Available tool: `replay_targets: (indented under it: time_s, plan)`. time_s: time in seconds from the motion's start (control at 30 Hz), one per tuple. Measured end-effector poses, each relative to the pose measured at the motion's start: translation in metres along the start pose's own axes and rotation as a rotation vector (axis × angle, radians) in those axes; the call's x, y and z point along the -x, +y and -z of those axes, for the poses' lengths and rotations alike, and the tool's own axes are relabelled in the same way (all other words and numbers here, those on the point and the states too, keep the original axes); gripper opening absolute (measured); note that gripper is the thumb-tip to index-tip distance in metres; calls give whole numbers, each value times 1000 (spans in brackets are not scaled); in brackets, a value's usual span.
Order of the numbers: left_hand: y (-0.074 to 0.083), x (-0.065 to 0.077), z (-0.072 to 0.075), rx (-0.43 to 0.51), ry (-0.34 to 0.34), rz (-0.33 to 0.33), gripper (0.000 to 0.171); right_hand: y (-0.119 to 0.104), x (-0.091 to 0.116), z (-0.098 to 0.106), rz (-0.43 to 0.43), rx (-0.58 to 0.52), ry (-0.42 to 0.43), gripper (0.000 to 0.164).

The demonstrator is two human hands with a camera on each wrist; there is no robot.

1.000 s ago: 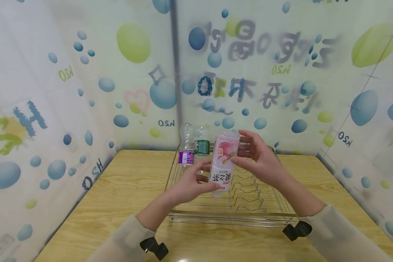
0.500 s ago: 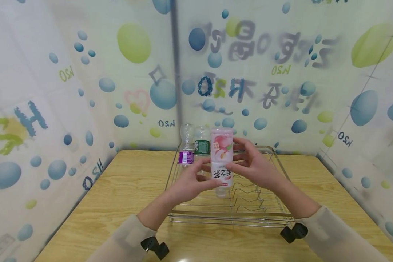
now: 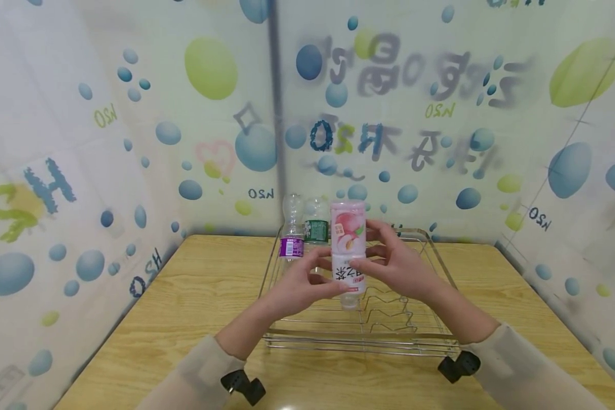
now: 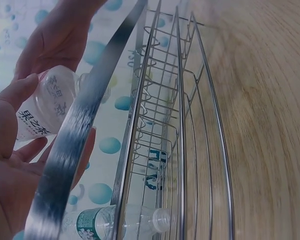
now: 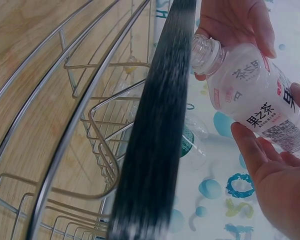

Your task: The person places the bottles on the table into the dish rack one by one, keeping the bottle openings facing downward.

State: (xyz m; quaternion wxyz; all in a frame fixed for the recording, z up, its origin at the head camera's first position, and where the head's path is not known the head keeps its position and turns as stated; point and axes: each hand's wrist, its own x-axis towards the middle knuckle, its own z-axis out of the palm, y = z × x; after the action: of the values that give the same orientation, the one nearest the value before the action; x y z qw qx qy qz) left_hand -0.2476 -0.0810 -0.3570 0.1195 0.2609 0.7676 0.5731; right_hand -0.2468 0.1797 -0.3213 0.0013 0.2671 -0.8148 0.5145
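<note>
A clear plastic bottle (image 3: pixel 348 228) with a pink peach label is held upside down over the front middle of the wire dish rack (image 3: pixel 307 336), its open mouth (image 5: pixel 206 54) pointing down. My left hand (image 3: pixel 294 287) grips its lower part from the left, thumb across the front. From the right, my right hand (image 3: pixel 397 265) holds it around the middle, thumb on the label. Behind my left hand, a purple-labelled bottle (image 3: pixel 291 246) and a green-labelled bottle (image 3: pixel 316 230) stand upside down at the rack's left side.
Bent wire dividers (image 3: pixel 389 310) run along the rack's right part. The rack stands on a wooden table (image 3: pixel 195 296). A patterned curtain (image 3: pixel 410 114) surrounds the table at the back and sides.
The peach-labelled bottle has gone from leaning to nearly vertical. My right hand has moved left and slightly down with it; my left hand has hardly moved.
</note>
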Motion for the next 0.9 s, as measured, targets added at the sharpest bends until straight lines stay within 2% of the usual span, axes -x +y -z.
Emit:
replay_targets:
  time_s: [0.17, 0.27, 0.63, 0.9]
  plan:
    - [-3, 5, 7, 19, 8, -25, 65, 1, 0, 0, -5, -13, 9, 84]
    - [-5, 10, 16, 34, 34, -26, 64, 2, 0, 1, 0, -22, 13, 83]
    - [-26, 41, 61, -76, 251, -39, 56, 9, 3, 7, 22, -29, 17, 80]
    - [-39, 58, 81, -135, 361, 13, 53, 13, 4, 10, -2, -15, 20, 79]
